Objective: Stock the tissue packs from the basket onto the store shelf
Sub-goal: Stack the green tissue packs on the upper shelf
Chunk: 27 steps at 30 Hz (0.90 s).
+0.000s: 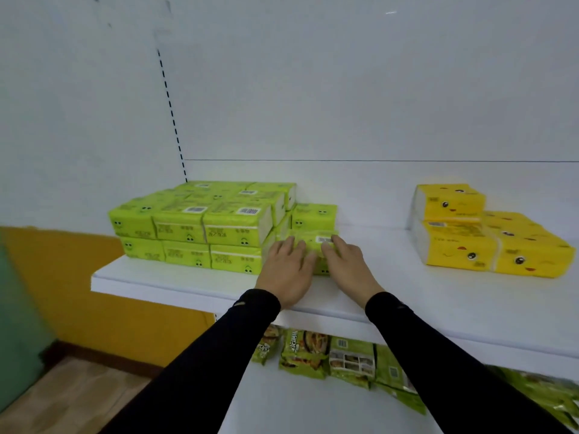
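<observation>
A green tissue pack (313,239) lies on the white shelf (470,302), right of a two-layer stack of green packs (200,223). Both my hands rest on it with straight fingers. My left hand (286,267) covers its left front and my right hand (344,264) lies over its right front, near the barcode label. Another green pack (314,216) sits just behind it. Black sleeves cover both my arms. No basket shows in the head view.
Yellow tissue packs (482,236) are stacked at the shelf's right. Bare shelf surface lies between the green and yellow groups. Green snack bags (326,355) lie on the lower shelf. An orange wall (94,296) and wooden floor are to the left.
</observation>
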Motion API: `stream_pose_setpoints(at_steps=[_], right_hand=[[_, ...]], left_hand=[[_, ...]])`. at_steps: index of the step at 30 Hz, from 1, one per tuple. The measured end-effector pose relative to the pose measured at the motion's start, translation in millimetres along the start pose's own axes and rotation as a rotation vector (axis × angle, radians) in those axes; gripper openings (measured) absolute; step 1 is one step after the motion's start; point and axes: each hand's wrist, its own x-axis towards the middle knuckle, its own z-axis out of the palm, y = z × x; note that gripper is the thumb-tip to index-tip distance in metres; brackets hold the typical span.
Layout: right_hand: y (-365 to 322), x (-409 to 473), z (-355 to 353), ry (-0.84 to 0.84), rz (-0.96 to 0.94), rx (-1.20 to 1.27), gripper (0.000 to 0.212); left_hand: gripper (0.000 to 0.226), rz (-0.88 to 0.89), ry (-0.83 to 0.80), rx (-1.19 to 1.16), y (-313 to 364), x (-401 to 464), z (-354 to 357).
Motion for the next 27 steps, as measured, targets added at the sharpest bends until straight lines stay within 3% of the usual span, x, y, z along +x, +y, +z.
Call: stream_pose_setpoints(at_steps=[3, 5, 9, 13, 16, 19, 23, 27], right_hand=[[2, 19, 2, -0.01, 0.043, 0.093, 0.033], [-4, 32, 3, 0.016, 0.075, 0.163, 0.033], [-11, 61, 8, 0.098, 0.225, 0.297, 0.093], [-13, 73, 13, 0.117, 0.24, 0.34, 0.108], [-14, 71, 15, 0.114, 0.215, 0.33, 0.089], [-17, 62, 12, 0.104, 0.206, 0.321, 0.098], [-18, 37, 1, 0.144, 0.114, 0.355, 0.067], [-14, -2, -13, 0.188, 0.07, 0.414, 0.063]], left_hand=[[0.107, -0.013, -0.032, 0.185, -13, 34, 7], [0.111, -0.026, -0.035, 0.208, -17, 51, 10], [0.067, -0.084, -0.01, 0.0, -15, 72, 7], [0.059, -0.113, 0.056, -0.09, -15, 86, 7], [0.073, -0.113, 0.06, -0.084, -18, 87, 9], [0.104, -0.078, 0.031, -0.012, -25, 91, 12], [0.08, -0.077, 0.067, -0.074, -20, 78, 1], [0.059, -0.046, 0.037, -0.209, 1, 39, -15]])
